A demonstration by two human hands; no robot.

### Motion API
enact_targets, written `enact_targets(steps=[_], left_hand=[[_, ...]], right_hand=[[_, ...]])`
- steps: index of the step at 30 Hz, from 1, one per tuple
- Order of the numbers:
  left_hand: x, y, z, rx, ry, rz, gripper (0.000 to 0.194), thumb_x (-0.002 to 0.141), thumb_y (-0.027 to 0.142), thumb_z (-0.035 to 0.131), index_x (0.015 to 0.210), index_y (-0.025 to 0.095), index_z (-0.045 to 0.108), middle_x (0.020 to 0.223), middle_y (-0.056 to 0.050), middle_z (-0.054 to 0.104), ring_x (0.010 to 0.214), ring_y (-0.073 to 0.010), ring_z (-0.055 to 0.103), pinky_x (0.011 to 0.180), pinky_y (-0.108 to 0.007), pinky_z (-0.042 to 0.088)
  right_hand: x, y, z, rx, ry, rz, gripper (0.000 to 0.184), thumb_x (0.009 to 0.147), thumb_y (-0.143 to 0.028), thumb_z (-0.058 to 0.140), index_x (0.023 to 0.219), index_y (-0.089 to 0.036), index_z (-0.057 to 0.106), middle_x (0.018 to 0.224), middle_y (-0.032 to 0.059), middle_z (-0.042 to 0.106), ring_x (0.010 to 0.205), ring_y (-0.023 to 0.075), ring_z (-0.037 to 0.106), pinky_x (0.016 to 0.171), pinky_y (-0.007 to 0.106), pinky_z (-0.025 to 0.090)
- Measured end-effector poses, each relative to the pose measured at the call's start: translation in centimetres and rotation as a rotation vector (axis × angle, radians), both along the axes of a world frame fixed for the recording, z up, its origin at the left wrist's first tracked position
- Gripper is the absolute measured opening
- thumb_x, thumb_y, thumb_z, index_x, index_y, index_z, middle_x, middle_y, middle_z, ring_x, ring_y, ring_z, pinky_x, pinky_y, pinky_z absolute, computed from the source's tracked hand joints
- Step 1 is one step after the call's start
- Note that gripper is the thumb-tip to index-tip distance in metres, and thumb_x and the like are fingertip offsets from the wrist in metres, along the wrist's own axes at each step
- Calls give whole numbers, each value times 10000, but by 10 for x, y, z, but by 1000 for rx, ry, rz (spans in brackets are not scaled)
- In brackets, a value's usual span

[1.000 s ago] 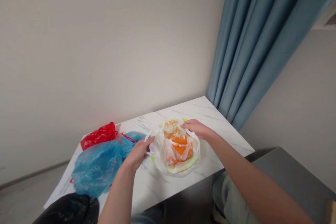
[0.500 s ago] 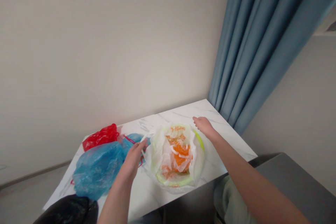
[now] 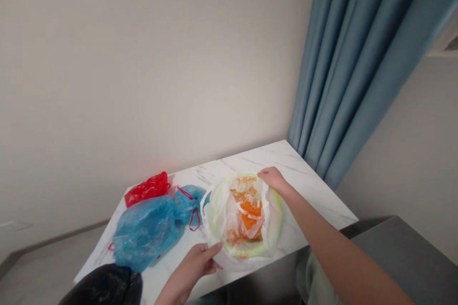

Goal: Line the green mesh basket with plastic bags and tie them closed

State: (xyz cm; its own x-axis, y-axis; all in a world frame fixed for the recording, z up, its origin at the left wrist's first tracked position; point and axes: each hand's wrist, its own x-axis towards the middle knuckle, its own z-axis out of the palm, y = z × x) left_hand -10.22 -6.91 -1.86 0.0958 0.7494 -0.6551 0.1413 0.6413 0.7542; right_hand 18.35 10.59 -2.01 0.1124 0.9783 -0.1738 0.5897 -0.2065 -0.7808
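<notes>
One pale wall (image 3: 161, 57) is rising behind a white marbled table (image 3: 311, 186), a blue curtain (image 3: 343, 71) hanging at right. Near the table's front edge, a white plastic bag (image 3: 234, 214) is draping over a yellow-green rim (image 3: 277, 198); to its left, a large blue bag (image 3: 148, 226), a red bag (image 3: 148, 189) and a smaller blue bag (image 3: 186, 205) are resting. The left hand (image 3: 201, 261) is lying at the white plastic bag's near-left edge, thumb and fingers standing apart; the right hand (image 3: 272, 177) is meeting its far-right edge, whether clamped cannot be told.
</notes>
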Motion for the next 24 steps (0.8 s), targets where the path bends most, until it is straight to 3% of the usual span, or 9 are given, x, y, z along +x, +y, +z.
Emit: enact_targets(steps=[5, 8, 11, 17, 20, 24], left_hand=[[6, 5, 5, -66, -252, 60, 431, 702, 537, 772, 717, 111, 703, 677, -89, 666, 574, -144, 585, 583, -244, 487], [10, 8, 10, -110, -360, 254, 302, 745, 381, 783, 647, 133, 641, 586, -49, 622, 498, -112, 565, 568, -225, 515], [14, 10, 15, -155, -347, 393, 263, 796, 238, 738, 613, 144, 574, 553, -36, 610, 489, -115, 600, 576, -225, 546], [16, 11, 22, -174, -348, 412, 200, 864, 173, 646, 682, 117, 586, 573, -77, 652, 505, -150, 653, 567, -238, 573], [15, 13, 26, -144, -421, 430, 152, 896, 158, 598, 776, 71, 627, 648, -129, 693, 541, -165, 675, 632, -271, 592], [14, 16, 26, -168, -549, 472, 203, 926, 161, 555, 792, 33, 637, 662, -148, 694, 582, -178, 691, 726, -320, 602]], right_hand=[[-3, 2, 0, 154, 176, -40, 158, 783, -204, 587, 796, -156, 736, 824, 47, 746, 787, 172, 664, 696, 229, 445], [-7, 3, 0, 181, 254, -14, 177, 775, -219, 593, 828, -149, 747, 874, 64, 758, 806, 182, 678, 735, 245, 476], [-8, 2, -3, 173, 197, 44, 184, 764, -205, 589, 812, -138, 753, 840, 71, 755, 766, 175, 668, 708, 239, 468], [-7, -5, 1, 132, 132, 50, 197, 765, -207, 569, 779, -122, 746, 762, 68, 731, 721, 178, 634, 660, 246, 432], [-8, -11, 7, 58, 296, -20, 173, 776, -213, 559, 729, -135, 706, 683, 33, 689, 663, 164, 607, 608, 235, 417], [-11, -21, 15, -118, 608, 16, 172, 810, -221, 547, 667, -166, 625, 582, -9, 612, 549, 128, 553, 541, 215, 414]])
